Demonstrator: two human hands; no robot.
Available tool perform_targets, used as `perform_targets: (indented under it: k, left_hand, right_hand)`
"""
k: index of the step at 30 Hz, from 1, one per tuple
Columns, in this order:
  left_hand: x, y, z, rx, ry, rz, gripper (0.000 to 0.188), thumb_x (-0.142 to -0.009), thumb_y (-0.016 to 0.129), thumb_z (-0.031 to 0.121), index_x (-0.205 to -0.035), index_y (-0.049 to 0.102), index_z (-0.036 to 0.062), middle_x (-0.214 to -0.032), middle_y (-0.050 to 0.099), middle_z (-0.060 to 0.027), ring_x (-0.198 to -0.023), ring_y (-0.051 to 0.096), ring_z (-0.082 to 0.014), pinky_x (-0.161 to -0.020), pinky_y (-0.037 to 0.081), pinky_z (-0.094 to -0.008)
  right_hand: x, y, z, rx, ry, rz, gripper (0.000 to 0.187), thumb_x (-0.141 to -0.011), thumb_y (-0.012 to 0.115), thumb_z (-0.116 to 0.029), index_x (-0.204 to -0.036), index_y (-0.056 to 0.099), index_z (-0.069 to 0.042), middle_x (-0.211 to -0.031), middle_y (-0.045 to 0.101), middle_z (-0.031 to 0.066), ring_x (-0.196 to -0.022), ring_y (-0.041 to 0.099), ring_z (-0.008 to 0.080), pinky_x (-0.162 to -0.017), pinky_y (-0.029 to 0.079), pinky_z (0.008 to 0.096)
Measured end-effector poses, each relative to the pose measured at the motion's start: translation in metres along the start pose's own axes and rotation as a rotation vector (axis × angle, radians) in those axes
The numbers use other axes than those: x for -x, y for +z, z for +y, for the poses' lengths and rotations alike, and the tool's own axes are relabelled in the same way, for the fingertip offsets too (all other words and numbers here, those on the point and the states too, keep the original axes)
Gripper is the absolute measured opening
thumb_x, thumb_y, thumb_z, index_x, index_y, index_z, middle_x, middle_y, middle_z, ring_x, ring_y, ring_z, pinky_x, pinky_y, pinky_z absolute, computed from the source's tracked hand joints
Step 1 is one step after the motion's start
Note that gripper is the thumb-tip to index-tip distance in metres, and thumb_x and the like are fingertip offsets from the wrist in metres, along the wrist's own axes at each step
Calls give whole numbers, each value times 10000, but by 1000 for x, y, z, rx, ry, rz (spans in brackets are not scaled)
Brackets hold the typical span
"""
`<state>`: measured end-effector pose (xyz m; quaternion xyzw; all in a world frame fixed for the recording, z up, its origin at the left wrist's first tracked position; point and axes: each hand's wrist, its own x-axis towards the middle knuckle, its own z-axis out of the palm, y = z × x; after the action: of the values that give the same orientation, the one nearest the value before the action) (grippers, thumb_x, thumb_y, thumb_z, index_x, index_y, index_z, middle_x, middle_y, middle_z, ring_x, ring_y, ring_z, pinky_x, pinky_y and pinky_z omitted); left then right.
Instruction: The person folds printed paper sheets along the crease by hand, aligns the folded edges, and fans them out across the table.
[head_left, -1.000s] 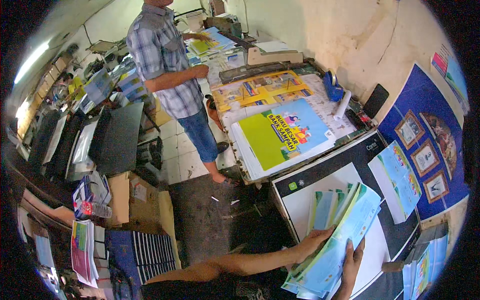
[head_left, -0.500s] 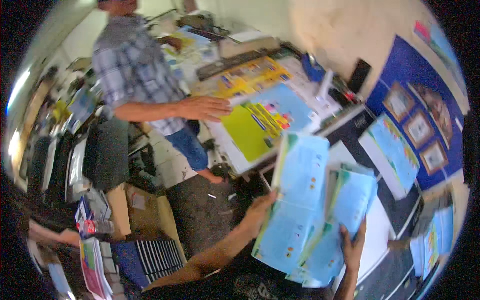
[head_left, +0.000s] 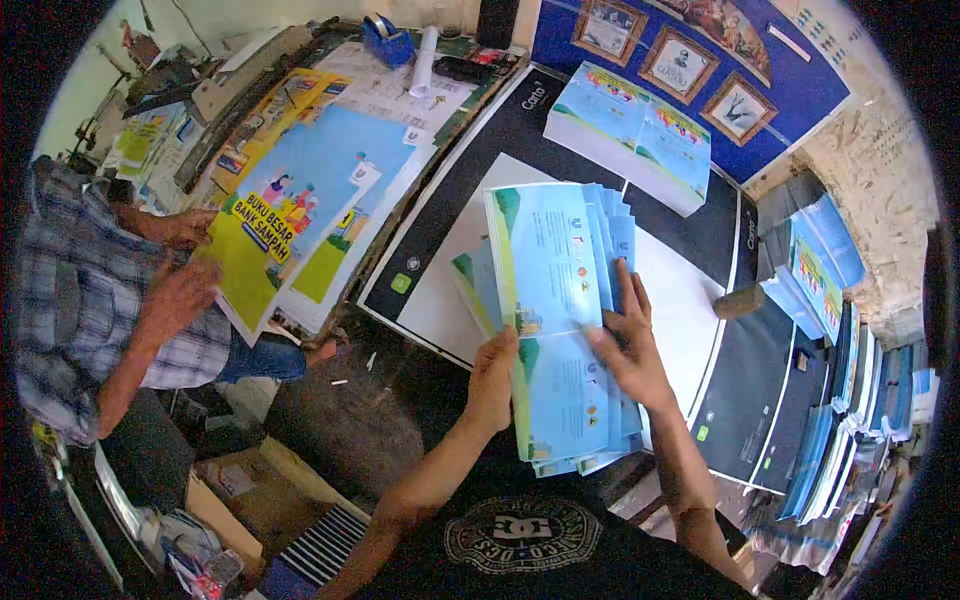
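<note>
In front of my chest I hold a bundle of light-blue printed sheets with green edges, fanned at its right side. My left hand is closed on the bundle's left edge, thumb in front; its other fingers are mostly hidden behind the paper. My right hand holds the right edge, its fingers along the fanned sheets and its slightly blurred thumb across the front. Some sheets stick out behind the bundle on the left. Beneath lies a large white sheet on a black board.
A thick stack of printed sheets sits at the board's far side. More stacks line the right. At left, a co-worker's hands hold a yellow-green and blue poster. An open cardboard box stands on the floor, lower left.
The view has swung right. The two separate batches of sheets in my hands have come together into one bundle. The co-worker, earlier reaching out one arm, now has both hands at the poster.
</note>
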<state>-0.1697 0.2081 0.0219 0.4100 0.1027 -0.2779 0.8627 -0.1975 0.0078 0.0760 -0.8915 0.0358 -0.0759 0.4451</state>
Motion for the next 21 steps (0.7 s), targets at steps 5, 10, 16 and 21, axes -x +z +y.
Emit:
perform_targets:
  k: [5, 10, 16, 21]
  left_hand:
    - [5, 1, -1, 83, -2, 3, 418, -1069, 451, 344, -1191, 644, -6, -1060, 703, -75, -884, 678, -128, -787, 559, -287]
    - [6, 3, -1, 31, 18, 19, 417, -1070, 449, 338, -1171, 655, -10, -1039, 711, -77, -872, 682, -129, -771, 563, -288]
    - [8, 1, 7, -28, 129, 71, 408, -1069, 459, 346, -1126, 678, 7, -946, 699, -49, -793, 648, -107, -710, 541, -278]
    - [32, -55, 41, -283, 296, 423, 440, -1058, 461, 396, -1161, 669, 22, -981, 652, -42, -820, 589, -109, -663, 480, -279]
  right_hand:
    - [-1, -1, 1, 157, -35, -50, 438, -886, 720, -388, -1063, 753, 11, -1628, 183, 248, -1491, 106, 490, -1192, 164, 546]
    - [0, -3, 2, 138, -34, -38, 393, -884, 728, -361, -990, 758, 15, -1622, 203, 252, -1486, 131, 495, -1187, 176, 551]
    - [-1, -1, 4, 120, -43, -29, 352, -881, 730, -326, -941, 751, 20, -1617, 213, 257, -1484, 144, 495, -1182, 182, 564]
    - [-4, -1, 8, 170, -56, -1, 329, -882, 724, -281, -1006, 727, 24, -1607, 242, 254, -1471, 178, 501, -1169, 207, 574]
